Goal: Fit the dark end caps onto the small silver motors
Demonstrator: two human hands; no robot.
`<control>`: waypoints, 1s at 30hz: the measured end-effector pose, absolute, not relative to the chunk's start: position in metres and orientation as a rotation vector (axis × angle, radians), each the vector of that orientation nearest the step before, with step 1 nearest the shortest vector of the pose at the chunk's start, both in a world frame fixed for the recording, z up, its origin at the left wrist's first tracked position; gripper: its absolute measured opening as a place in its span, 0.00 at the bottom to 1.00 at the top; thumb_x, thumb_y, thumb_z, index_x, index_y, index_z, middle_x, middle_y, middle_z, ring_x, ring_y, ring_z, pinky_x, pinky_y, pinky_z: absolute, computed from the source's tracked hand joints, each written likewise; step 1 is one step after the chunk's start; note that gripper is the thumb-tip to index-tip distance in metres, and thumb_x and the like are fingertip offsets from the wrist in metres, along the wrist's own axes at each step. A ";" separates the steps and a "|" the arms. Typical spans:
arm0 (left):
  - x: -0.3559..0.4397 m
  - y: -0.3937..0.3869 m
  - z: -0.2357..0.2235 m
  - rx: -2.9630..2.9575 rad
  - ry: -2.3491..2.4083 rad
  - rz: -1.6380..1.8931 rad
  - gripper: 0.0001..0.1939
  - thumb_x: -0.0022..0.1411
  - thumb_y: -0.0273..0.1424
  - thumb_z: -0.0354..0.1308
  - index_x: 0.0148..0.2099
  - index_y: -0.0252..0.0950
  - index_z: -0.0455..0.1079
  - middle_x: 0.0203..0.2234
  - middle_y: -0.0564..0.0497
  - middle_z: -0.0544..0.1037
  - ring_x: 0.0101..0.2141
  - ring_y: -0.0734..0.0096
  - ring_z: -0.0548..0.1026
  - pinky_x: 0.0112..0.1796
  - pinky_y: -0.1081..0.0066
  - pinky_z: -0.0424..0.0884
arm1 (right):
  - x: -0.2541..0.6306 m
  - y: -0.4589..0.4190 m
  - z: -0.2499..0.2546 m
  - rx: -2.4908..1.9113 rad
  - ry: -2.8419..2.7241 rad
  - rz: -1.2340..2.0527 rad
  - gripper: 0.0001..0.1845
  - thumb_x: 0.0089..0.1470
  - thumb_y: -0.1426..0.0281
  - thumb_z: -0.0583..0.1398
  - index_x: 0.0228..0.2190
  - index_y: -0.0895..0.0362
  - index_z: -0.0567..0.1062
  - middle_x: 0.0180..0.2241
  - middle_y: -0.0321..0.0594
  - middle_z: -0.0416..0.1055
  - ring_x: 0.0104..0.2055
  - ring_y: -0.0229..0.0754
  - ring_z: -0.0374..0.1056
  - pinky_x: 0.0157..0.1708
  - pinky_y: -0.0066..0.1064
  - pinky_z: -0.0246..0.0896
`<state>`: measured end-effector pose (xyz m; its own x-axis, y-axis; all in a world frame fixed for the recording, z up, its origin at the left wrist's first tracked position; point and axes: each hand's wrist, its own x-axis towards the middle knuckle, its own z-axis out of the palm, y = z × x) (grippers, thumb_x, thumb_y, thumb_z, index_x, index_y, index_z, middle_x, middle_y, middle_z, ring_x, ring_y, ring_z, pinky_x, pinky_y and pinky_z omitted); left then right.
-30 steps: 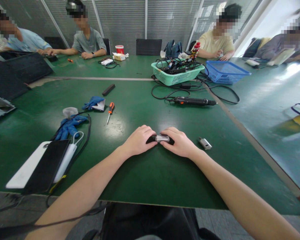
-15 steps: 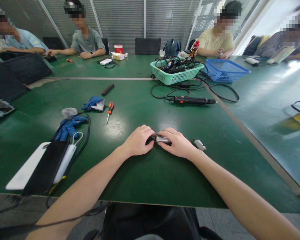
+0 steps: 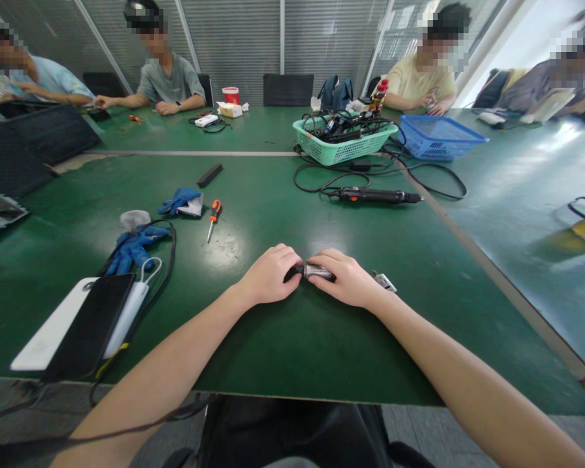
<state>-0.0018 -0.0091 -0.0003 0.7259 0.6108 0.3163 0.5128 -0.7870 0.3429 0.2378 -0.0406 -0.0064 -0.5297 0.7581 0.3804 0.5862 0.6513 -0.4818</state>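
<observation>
My left hand [image 3: 272, 274] is closed round the black end [image 3: 292, 272] of a small object at the middle of the near table. My right hand [image 3: 345, 278] is closed on the object's silver metal cylinder [image 3: 318, 272], which meets the black part between my two thumbs. The fingers cover much of the object, and its exact kind cannot be made out. Just beyond my right wrist lies a small silver part [image 3: 385, 281], partly hidden by the forearm.
An orange-handled screwdriver [image 3: 214, 218], blue gloves [image 3: 135, 250] and a black phone [image 3: 93, 325] lie to the left. Ahead are a corded electric screwdriver [image 3: 380, 196], a green basket [image 3: 341, 151] of cables and a blue basket [image 3: 439, 140]. Several people sit across the table.
The small silver part by my right wrist has turned over and shifted slightly left. My hands keep nearly the same place and hold.
</observation>
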 end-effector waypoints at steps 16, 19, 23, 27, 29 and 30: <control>-0.004 -0.008 -0.002 2.701 0.868 0.611 0.05 0.65 0.29 0.55 0.43 0.37 0.69 0.39 0.47 0.74 0.43 0.61 0.71 0.47 0.59 0.70 | 0.344 -0.009 -0.005 -1.934 -1.946 -0.169 0.17 0.61 0.64 0.55 0.43 0.58 0.80 0.38 0.49 0.79 0.41 0.52 0.75 0.45 0.41 0.66; -0.004 -0.008 -0.003 2.701 0.874 0.619 0.05 0.65 0.29 0.56 0.43 0.36 0.69 0.39 0.47 0.74 0.43 0.61 0.71 0.47 0.59 0.70 | 0.355 -0.008 -0.006 -2.130 -1.927 -0.104 0.17 0.60 0.63 0.56 0.41 0.57 0.81 0.38 0.50 0.80 0.40 0.53 0.75 0.42 0.40 0.66; -0.004 -0.009 -0.002 2.704 0.871 0.619 0.05 0.65 0.28 0.56 0.43 0.36 0.69 0.39 0.47 0.74 0.43 0.60 0.71 0.47 0.59 0.70 | 0.353 -0.010 -0.003 -2.274 -1.882 -0.074 0.17 0.59 0.62 0.56 0.40 0.56 0.82 0.38 0.50 0.80 0.39 0.53 0.75 0.39 0.39 0.65; -0.003 -0.009 -0.001 2.702 0.876 0.618 0.05 0.65 0.29 0.56 0.43 0.36 0.69 0.39 0.47 0.74 0.43 0.61 0.71 0.47 0.60 0.70 | 0.351 -0.011 0.001 -2.325 -1.833 -0.073 0.18 0.59 0.62 0.56 0.40 0.56 0.82 0.39 0.50 0.80 0.39 0.53 0.75 0.38 0.39 0.64; -0.003 -0.009 -0.002 2.702 0.875 0.621 0.05 0.65 0.29 0.56 0.43 0.36 0.69 0.39 0.47 0.74 0.43 0.61 0.70 0.47 0.60 0.70 | 0.352 -0.010 0.001 -2.321 -1.844 -0.052 0.18 0.59 0.62 0.56 0.40 0.56 0.82 0.39 0.51 0.80 0.39 0.54 0.75 0.39 0.39 0.65; -0.004 -0.009 -0.002 2.703 0.875 0.621 0.04 0.65 0.29 0.56 0.43 0.36 0.69 0.39 0.47 0.74 0.43 0.61 0.70 0.47 0.60 0.70 | 0.353 -0.010 0.000 -2.320 -1.852 -0.045 0.18 0.59 0.62 0.56 0.40 0.56 0.82 0.39 0.51 0.80 0.40 0.54 0.75 0.39 0.39 0.65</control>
<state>-0.0036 -0.0092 -0.0017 0.7314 0.6011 0.3221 0.5021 -0.7942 0.3421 0.3529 -0.0096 0.0002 0.2272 0.9651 0.1306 0.9702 -0.2127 -0.1159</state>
